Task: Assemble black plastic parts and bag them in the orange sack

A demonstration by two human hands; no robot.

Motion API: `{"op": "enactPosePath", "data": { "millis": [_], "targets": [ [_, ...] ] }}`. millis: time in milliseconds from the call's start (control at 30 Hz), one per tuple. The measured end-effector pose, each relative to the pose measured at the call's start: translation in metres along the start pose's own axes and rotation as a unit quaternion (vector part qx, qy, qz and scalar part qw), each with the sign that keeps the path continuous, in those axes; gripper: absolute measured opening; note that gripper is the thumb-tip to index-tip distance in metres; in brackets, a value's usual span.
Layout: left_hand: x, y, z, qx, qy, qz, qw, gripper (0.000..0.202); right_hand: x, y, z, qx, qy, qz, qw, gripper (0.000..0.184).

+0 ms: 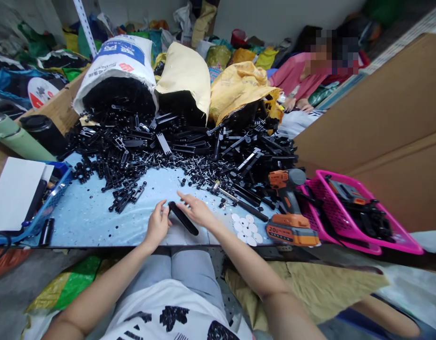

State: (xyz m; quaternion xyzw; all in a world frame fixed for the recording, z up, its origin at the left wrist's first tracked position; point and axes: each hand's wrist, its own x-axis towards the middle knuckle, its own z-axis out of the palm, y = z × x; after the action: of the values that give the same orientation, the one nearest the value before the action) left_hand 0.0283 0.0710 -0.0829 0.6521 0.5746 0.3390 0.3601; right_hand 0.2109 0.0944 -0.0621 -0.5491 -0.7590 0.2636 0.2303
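Observation:
My left hand (157,225) rests at the near edge of the light blue table (90,217), its fingertips pinching the near end of a long black plastic bar (184,218). My right hand (195,209) lies over the same bar from the right, fingers stretched out and pointing left toward the scattered small metal screws (200,166). A large heap of black plastic parts (175,141) fills the far half of the table.
An orange cordless drill (290,208) stands right of my hands, beside white round pads (246,228) and a pink basket (348,212). Open sacks (118,71) spill parts at the back. A blue tray (58,186) with paper sits left. Another person (303,75) sits far right.

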Motion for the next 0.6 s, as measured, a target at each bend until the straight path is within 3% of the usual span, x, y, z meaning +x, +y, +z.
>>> {"op": "enactPosePath", "data": {
  "millis": [67, 133, 233, 333, 467, 600],
  "targets": [
    [-0.011, -0.014, -0.002, 0.087, -0.004, 0.003, 0.996, 0.042, 0.017, 0.027, -0.028, -0.088, 0.012, 0.060, 0.994, 0.047],
    [-0.016, -0.020, -0.006, 0.194, -0.020, 0.104, 0.975, 0.046, 0.035, 0.058, -0.063, -0.169, 0.090, 0.143, 0.971, 0.042],
    [-0.009, -0.014, -0.010, 0.292, -0.136, 0.268, 0.908, 0.047, 0.056, 0.103, -0.114, -0.252, 0.226, 0.319, 0.885, 0.036],
    [0.005, -0.006, -0.007, 0.344, -0.233, 0.327, 0.849, 0.045, 0.061, 0.134, -0.148, -0.243, 0.266, 0.417, 0.834, 0.047],
    [0.010, -0.012, -0.009, 0.392, -0.197, 0.304, 0.846, 0.042, 0.053, 0.148, -0.162, -0.216, 0.288, 0.425, 0.831, 0.068],
    [0.001, -0.026, -0.019, 0.359, -0.165, 0.261, 0.881, 0.035, 0.037, 0.125, -0.145, -0.212, 0.311, 0.343, 0.861, 0.076]
  ]
}}
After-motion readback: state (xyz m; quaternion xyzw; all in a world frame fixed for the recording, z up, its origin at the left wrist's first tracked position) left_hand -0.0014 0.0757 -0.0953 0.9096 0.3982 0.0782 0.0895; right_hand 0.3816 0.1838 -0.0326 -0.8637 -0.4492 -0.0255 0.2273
